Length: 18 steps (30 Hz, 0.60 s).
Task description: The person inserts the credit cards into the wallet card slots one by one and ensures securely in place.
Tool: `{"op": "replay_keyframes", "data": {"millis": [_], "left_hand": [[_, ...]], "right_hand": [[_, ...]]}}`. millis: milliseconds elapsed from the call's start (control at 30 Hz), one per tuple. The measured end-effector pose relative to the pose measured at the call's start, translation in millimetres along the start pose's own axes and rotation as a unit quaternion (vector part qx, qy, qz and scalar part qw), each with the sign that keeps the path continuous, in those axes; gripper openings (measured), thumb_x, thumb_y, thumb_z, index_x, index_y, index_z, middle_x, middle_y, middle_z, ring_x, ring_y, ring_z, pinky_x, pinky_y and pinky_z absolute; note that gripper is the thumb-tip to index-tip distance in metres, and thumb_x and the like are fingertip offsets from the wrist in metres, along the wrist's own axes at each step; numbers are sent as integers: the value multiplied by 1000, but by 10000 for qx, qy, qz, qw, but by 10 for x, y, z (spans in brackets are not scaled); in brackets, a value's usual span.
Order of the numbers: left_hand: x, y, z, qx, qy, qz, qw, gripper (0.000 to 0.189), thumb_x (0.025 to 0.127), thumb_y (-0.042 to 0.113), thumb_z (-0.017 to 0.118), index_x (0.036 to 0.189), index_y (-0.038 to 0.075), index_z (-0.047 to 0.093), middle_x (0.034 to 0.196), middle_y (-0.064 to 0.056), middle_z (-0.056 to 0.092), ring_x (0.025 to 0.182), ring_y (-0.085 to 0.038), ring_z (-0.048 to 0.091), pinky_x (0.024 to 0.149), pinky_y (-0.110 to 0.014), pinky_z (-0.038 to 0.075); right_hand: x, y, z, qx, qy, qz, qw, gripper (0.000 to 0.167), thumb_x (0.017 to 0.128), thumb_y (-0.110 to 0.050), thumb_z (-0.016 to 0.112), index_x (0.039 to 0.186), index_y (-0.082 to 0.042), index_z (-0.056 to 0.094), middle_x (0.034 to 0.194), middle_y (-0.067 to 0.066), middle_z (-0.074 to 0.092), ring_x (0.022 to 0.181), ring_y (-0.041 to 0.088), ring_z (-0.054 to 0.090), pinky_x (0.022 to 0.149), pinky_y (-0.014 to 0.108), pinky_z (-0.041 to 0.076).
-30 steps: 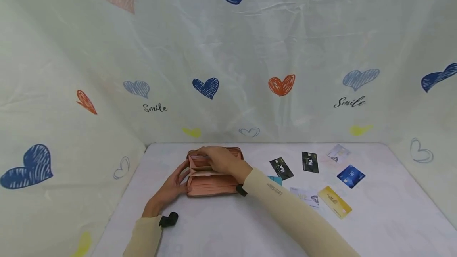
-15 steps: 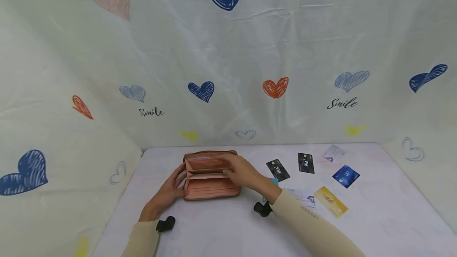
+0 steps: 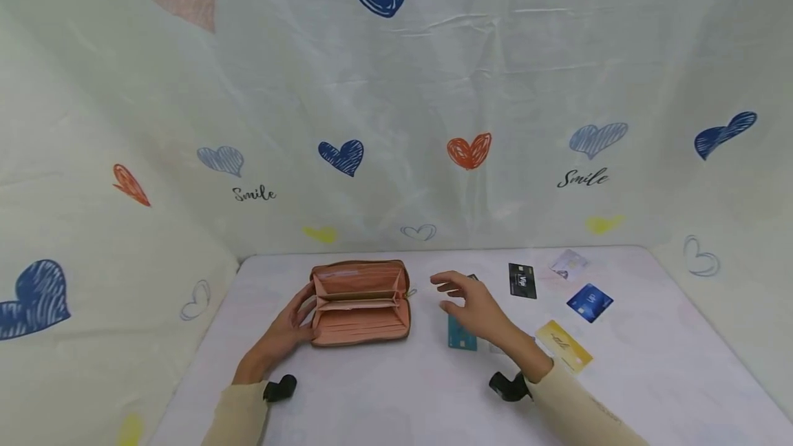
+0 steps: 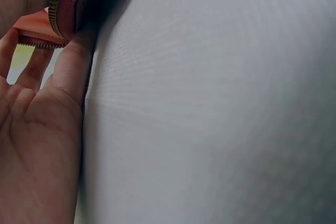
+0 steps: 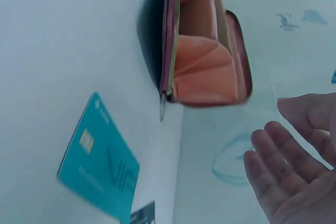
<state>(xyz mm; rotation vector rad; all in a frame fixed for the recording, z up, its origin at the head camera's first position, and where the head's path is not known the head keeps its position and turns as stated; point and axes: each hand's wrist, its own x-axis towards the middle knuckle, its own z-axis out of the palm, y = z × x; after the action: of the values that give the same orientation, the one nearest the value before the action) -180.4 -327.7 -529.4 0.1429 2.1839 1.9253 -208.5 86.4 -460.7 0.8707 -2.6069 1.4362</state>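
Holds the right hand (image 3: 478, 308) empty and loosely open, grips the rectangular salmon-pink zippered wallet (image 3: 361, 321) with the left hand (image 3: 283, 332), and could collapse it by slackening there.

A pale sheet (image 3: 396, 98) with blue, red, pink and yellow hearts (image 3: 341, 157) and two "Smile" prints (image 3: 254, 193) hangs behind the white table (image 3: 372, 394).

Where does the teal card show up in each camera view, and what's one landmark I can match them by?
Head: the teal card lies right of centre, partly covered by the right hand.
Left wrist: not in it.
Right wrist: lower left.
Shared landmark: the open wallet, visible in all three.
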Motion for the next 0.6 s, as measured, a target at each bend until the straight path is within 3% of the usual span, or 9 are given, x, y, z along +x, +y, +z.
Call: {"op": "replay_keyframes", "data": {"millis": [233,433,600], "left_hand": [[-7,25,12,141,113,-107,9998,109,89,-4,78,171,13,9,178,-12,4,163,-39,8,99,-13,44],[-10,20,11,172,187,-155,9996,111,88,-3,80,172,16,10,178,-10,4,163,-37,10,98,-11,44],[0,20,16,170,79,-73,9998,111,88,-2,80,171,13,7,178,-14,5,162,-39,8,99,-12,45]], "right_hand": [[-232,188,-258,396,295,399,9980,47,91,12,72,136,2,63,135,21,67,121,42,67,99,48,57],[-409,313,-418,343,501,618,9962,45,92,12,70,136,3,63,133,24,67,119,48,66,96,43,59],[-563,362,-551,155,640,783,9948,44,94,11,70,136,4,62,135,25,66,120,45,67,95,43,59]]}}
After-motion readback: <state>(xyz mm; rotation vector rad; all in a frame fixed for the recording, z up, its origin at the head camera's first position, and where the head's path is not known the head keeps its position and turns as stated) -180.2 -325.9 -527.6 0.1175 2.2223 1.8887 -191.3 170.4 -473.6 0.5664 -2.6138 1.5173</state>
